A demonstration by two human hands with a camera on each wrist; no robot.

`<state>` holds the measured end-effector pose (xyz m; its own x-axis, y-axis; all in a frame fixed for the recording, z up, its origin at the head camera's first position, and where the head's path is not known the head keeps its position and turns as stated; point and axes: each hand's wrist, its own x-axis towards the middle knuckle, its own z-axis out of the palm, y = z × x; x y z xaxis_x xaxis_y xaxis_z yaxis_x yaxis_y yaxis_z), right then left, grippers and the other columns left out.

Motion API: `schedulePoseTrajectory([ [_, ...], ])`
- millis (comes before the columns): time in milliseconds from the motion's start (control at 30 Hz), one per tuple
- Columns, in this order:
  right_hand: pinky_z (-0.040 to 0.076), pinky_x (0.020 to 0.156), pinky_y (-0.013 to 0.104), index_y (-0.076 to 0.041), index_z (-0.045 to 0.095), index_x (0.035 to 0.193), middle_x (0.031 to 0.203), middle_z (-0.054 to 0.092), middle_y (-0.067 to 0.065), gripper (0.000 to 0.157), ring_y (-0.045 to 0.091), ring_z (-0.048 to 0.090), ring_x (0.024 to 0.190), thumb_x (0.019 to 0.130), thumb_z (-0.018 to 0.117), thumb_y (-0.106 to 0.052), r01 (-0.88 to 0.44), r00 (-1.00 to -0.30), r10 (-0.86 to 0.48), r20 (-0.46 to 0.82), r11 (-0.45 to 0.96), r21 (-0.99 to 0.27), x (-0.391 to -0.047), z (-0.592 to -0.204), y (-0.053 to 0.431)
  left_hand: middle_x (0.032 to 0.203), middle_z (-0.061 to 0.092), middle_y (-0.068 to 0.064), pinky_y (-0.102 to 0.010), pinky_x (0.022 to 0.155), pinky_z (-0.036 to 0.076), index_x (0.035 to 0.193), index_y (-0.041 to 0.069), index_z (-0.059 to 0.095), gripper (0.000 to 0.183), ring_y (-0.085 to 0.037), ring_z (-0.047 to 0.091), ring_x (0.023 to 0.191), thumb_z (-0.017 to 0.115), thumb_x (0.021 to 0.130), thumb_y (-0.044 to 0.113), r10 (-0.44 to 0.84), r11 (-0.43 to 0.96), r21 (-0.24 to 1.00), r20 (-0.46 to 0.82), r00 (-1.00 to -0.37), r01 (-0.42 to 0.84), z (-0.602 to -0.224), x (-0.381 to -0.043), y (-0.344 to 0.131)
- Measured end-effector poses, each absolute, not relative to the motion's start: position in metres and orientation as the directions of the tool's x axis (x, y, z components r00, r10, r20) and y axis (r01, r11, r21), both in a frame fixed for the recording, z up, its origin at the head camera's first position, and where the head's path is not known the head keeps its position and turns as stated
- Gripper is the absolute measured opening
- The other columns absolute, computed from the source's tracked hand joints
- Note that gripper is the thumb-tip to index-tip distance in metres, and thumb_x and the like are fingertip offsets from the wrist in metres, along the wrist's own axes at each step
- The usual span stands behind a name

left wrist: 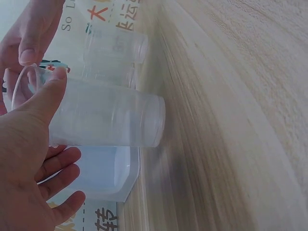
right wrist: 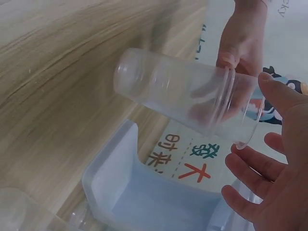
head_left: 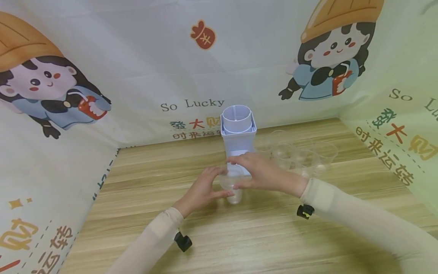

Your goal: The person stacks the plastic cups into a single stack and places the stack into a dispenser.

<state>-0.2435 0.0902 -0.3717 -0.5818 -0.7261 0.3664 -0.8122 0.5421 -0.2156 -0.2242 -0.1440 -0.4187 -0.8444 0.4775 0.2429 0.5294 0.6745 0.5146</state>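
Observation:
Clear plastic cups (head_left: 234,196), nested with two rims showing in the right wrist view, stand upright between my hands, close over the table. My left hand (head_left: 203,188) grips their side near the upper end, thumb on the near side. From the other side, my right hand (head_left: 267,171) holds the topmost rim, its thumb (right wrist: 276,91) and fingertips on opposite edges. Just behind is a pale blue cup dispenser (head_left: 237,142) with a round tube at its top and an open front, its lower part partly hidden by my right hand.
Several more clear cups (head_left: 325,150) stand on the wooden table (head_left: 143,182) to the right of the dispenser, partly behind my right hand. A printed cloth (head_left: 143,57) hangs behind the table and along both sides.

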Motion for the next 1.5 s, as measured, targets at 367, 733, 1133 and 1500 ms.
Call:
schedulePoseTrajectory([
  [367,0.053,0.1,0.045,-0.013,0.052,0.14,0.134,0.064,0.008,0.073,0.026,0.062,0.12,0.08,0.079,-0.045,-0.791,-0.612,-0.717,0.334,0.548,-0.271,-0.241,-0.377,0.091,0.131,0.063,-0.01,-0.046,0.111,0.044,0.13,0.006,0.058,0.069,-0.028,0.053,0.127,0.085,0.075,0.036,0.466,0.677,0.518,0.248,-0.849,0.523,-0.42,-0.225,-0.143],
  [733,0.056,0.094,0.044,-0.013,0.053,0.138,0.129,0.066,0.008,0.068,0.025,0.065,0.115,0.082,0.077,-0.043,-0.789,-0.614,-0.711,0.343,0.561,-0.251,-0.241,-0.387,0.091,0.132,0.063,-0.01,-0.046,0.109,0.046,0.131,0.005,0.058,0.069,-0.028,0.053,0.126,0.084,0.076,0.038,0.463,0.683,0.514,0.244,-0.852,0.518,-0.421,-0.225,-0.143],
  [1133,0.054,0.099,0.045,-0.012,0.052,0.139,0.132,0.064,0.01,0.068,0.027,0.063,0.118,0.083,0.078,-0.042,-0.785,-0.619,-0.699,0.357,0.553,-0.279,-0.245,-0.386,0.096,0.133,0.062,-0.009,-0.046,0.111,0.044,0.132,0.007,0.057,0.07,-0.028,0.052,0.129,0.083,0.077,0.039,0.451,0.688,0.527,0.227,-0.863,0.499,-0.42,-0.224,-0.142],
  [1500,0.047,0.107,0.052,-0.007,0.052,0.139,0.135,0.063,0.014,0.071,0.033,0.06,0.124,0.082,0.08,-0.038,-0.724,-0.689,-0.641,0.338,0.624,-0.292,-0.247,-0.375,0.138,0.137,0.059,-0.009,-0.047,0.115,0.041,0.138,0.006,0.053,0.077,-0.028,0.049,0.133,0.083,0.077,0.042,0.44,0.683,0.542,0.23,-0.868,0.49,-0.42,-0.222,-0.144],
])
